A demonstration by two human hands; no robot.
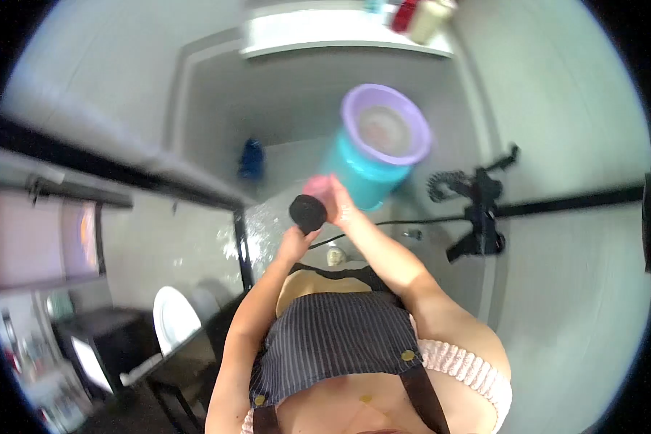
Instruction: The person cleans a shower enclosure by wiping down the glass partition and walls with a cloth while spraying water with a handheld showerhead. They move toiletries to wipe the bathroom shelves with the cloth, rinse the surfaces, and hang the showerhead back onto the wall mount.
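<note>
My left hand (294, 244) is closed around a black shower head (308, 213), whose round head faces up toward the camera. From near this hand a thin black hose (419, 221) runs right. Held in my right hand (338, 203) is a small pink object (318, 187), blurred and partly covered by the shower head, so its kind is unclear. Both hands are close together. Just beyond them stands a tall turquoise bucket (365, 179) with a lilac basin (349, 119) on top, which holds cloudy liquid.
A black shower bracket (482, 210) is on the right wall. Bottles (428, 20) stand on a white ledge (340, 36) at the back. A blue object (252, 159) lies left of the bucket. The floor (271, 217) is wet. A dark frame (116, 165) crosses the left.
</note>
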